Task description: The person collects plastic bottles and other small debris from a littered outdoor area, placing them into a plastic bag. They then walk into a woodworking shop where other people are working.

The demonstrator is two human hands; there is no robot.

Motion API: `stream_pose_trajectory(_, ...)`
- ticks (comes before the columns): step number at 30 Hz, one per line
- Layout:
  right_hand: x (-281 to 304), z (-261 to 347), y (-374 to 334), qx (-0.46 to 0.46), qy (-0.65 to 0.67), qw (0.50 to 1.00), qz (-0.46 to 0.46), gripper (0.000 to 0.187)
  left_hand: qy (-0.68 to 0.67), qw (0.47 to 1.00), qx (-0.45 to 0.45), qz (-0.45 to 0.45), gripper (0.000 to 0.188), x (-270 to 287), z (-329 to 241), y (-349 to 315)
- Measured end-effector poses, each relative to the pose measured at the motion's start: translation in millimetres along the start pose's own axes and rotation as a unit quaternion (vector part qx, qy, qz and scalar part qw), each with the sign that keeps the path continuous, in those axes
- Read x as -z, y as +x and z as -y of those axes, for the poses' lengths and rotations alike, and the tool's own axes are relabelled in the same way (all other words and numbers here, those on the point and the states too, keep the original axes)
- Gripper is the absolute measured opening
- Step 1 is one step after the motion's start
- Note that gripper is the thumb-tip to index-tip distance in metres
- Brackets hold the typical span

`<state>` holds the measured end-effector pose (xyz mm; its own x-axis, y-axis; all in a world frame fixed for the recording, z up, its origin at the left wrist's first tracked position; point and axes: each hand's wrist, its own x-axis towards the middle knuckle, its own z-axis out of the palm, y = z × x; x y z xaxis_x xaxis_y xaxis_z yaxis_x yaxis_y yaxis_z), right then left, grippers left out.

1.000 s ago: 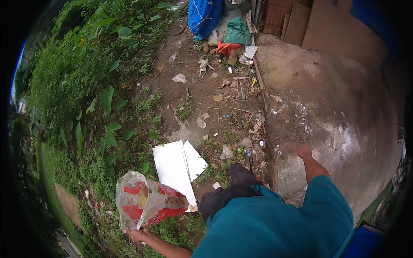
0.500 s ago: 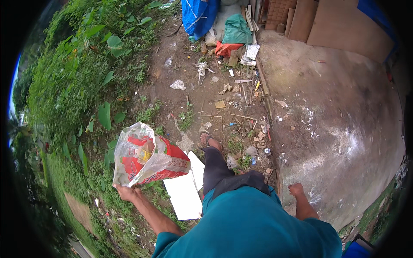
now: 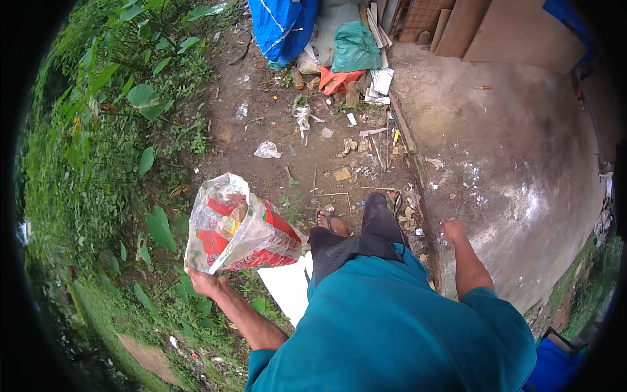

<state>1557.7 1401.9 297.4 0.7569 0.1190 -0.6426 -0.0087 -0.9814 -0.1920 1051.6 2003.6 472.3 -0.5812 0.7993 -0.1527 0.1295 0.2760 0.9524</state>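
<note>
1. Bare dirt ground [image 3: 261,140] is lying between a weedy bank [image 3: 111,130] on the person's left and a concrete slab [image 3: 522,163] on the right; a blue tarp [image 3: 281,26], a green bag [image 3: 356,47] and boards are piling up at the far end.
2. Left hand [image 3: 204,282] is grasping the lower edge of a red-and-white plastic sack [image 3: 235,228] — fingers clenched on it, the sack hanging open and tilted above the grass, well clear of the dirt.
3. Right hand [image 3: 454,228] is hanging free over the slab edge, holding nothing; whether its fingers are curled or loose I cannot tell.
4. One sandalled foot [image 3: 332,222] is stepping forward among scattered litter — a crumpled white wrapper [image 3: 266,150], paper scraps, sticks.
5. White sheet [image 3: 287,287] is lying flat by the feet.
6. Risks, as judged: the one-handed grip could be slipping and tipping out the sack's contents; the open sandal is risking a trip or a cut on sticks and debris.
</note>
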Motion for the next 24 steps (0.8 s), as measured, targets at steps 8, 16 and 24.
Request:
stream_pose_trajectory(8, -25.5, 130.2, 29.8, 0.231, -0.452, 0.853, 0.121, 0.024, -0.020, 0.998, 0.007, -0.053, 0.062, -84.0, -42.0, 62.4)
stream_pose_trajectory(16, -44.3, 276.7, 142.2, 0.083, -0.365, 0.909, 0.182, 0.027, -0.022, 0.998, -0.001, -0.066, 0.075, -194.3, -81.7, 155.8)
stream_pose_trajectory(24, 17.1, 592.1, 245.2, 0.085, 0.018, 0.994, 0.066, 0.031, -0.038, 0.998, 0.021, -0.042, 0.063, -324.4, -150.7, 242.9)
